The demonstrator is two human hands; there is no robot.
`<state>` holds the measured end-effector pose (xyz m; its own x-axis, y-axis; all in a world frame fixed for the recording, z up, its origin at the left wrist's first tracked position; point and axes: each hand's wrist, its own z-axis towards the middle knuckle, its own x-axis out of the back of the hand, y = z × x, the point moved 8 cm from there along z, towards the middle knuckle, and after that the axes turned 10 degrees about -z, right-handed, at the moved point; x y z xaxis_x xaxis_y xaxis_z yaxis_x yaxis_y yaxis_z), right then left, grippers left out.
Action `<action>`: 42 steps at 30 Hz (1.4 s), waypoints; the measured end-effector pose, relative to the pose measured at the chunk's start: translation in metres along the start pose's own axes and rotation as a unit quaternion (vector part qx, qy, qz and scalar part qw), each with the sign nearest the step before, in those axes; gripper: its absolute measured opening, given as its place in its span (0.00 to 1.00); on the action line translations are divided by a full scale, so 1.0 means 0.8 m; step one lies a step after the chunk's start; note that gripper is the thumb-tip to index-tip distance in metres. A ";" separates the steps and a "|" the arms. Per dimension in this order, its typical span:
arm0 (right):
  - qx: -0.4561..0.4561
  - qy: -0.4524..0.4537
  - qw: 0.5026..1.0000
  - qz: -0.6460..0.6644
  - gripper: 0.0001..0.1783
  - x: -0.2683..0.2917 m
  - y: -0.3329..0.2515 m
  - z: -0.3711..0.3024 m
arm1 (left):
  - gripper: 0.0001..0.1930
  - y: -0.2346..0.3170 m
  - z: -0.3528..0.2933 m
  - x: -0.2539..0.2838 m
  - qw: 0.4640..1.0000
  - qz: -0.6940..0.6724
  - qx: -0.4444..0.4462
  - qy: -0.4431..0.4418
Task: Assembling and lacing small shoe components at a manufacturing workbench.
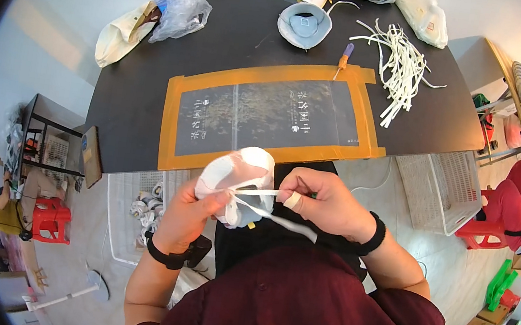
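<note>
A white and pale pink shoe upper (248, 162) is held up just off the near table edge. My left hand (189, 211) is closed round its left side, thumb pressed near the lacing. A flat white shoelace (258, 193) runs from the upper to my right hand (334, 205), whose thumb and fingertips pinch it. A strip of beige tape wraps the right thumb. The lace's other end (297, 226) hangs loose below the right hand. Part of the upper is hidden behind my left fingers.
On the dark table (130, 99) are a taped-down sheet (267, 114), a screwdriver (345, 56), a pile of white laces (401, 69), and another shoe upper (303, 27). White plastic baskets (444, 193) stand beside the table. A person (8, 205) is at far left.
</note>
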<state>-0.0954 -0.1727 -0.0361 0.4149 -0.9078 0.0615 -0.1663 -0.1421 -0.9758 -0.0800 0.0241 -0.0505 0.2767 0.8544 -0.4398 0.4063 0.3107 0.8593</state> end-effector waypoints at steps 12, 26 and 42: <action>0.086 0.049 0.995 -0.019 0.04 0.003 0.002 0.001 | 0.20 -0.001 0.004 -0.002 0.992 -0.110 -0.048 0.044; 0.071 0.024 0.997 -0.019 0.05 -0.003 0.010 -0.006 | 0.24 0.003 -0.012 0.000 0.991 -0.030 -0.129 0.007; 0.087 0.136 0.983 -0.083 0.04 0.022 0.022 -0.020 | 0.23 0.008 -0.018 0.001 0.985 0.030 -0.170 -0.004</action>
<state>-0.1054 -0.1971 -0.0490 0.1639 -0.9535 0.2529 0.0496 -0.2481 -0.9675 -0.0896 0.0331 -0.0415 0.2994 0.8724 -0.3863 0.0751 0.3821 0.9211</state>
